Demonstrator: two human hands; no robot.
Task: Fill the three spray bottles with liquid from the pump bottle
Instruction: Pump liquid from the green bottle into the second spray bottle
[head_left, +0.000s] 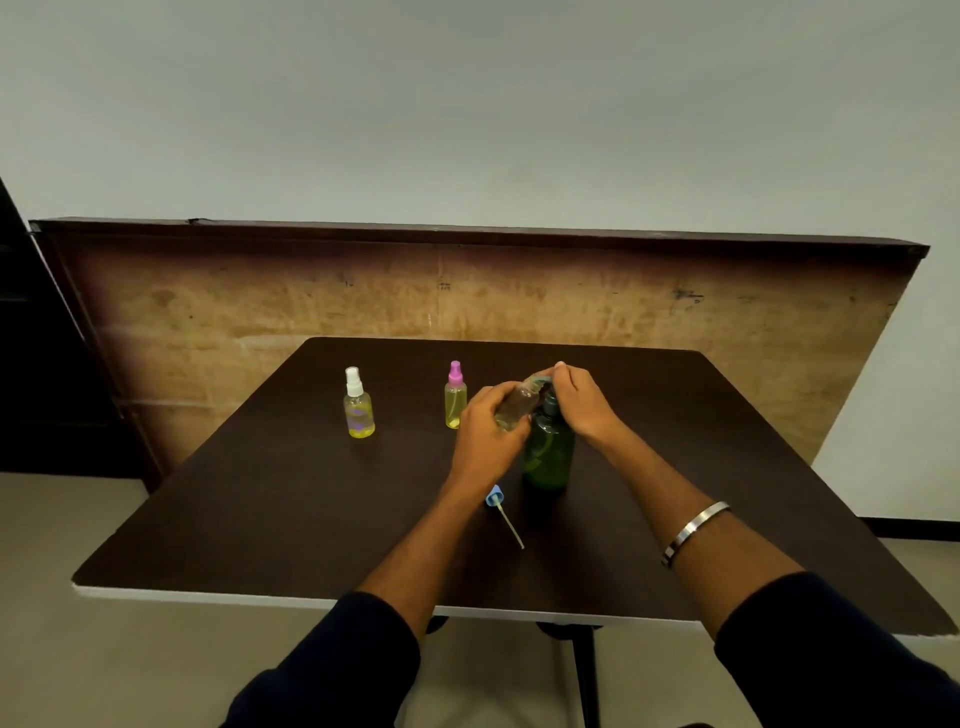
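Nearest, two dark sleeves (332, 660) at the bottom edge, with bare forearms reaching out over a dark brown table (270, 509); a metal bangle (693, 530) circling the right forearm. On the tabletop between the forearms, a blue spray cap (495, 496) lying on its side, its thin dip tube (511, 527) pointing toward the near edge, just left of and nearer than the green pump bottle (549, 454).

Farther in, that pump bottle standing upright, near the table's middle. Above it the right hand (584, 402), fingers bent over the pump head (545, 384), pressing or gripping it; the spout mostly hidden under the fingers. Just left, the left hand (488, 423) wrapped around a small clear uncapped bottle (514, 405), held tilted with its open neck up against the pump's spout. Liquid level inside hard to judge.

Beyond and to the left, a pink-capped spray bottle (455, 397) upright, holding yellowish liquid, close beside the left hand. Well apart farther left, a white-capped spray bottle (357, 405), also upright and filled with yellow liquid.

Behind the table, a worn wooden board (260, 312) on edge against a pale wall (467, 104).
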